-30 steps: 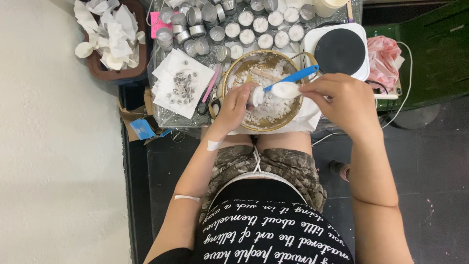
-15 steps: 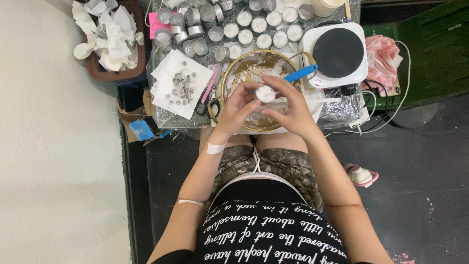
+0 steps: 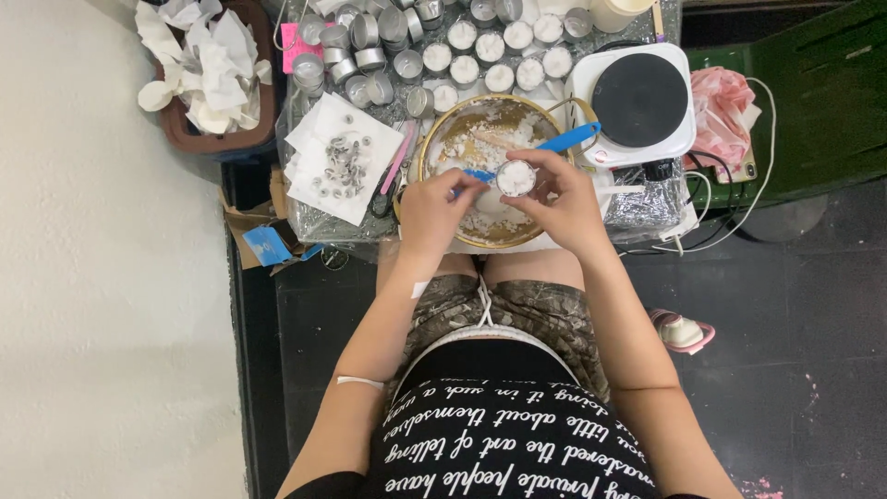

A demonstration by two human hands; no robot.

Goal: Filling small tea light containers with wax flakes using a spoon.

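Foil-covered table (image 3: 637, 208) at top, person seated below it, head view looking down. White single-burner hotplate (image 3: 640, 100) on the right of the table, black round top. Brown tray (image 3: 217, 139) with crumpled white tissues at far left. Gold-rimmed bowl (image 3: 434, 148) in the middle holds white wax flakes. White paper sheet (image 3: 319, 125) left of the bowl carries small metal wick tabs. Rows of small tin cups (image 3: 420, 55) behind the bowl, some filled white, some bare metal. Right hand (image 3: 564, 199) grips a small round tealight cup (image 3: 516, 177) of white wax, over the bowl. Left hand (image 3: 434, 211) is clenched on a blue-handled tool (image 3: 476, 176), tip touching the cup. Another blue spoon (image 3: 565, 140) rests on the bowl's rim.
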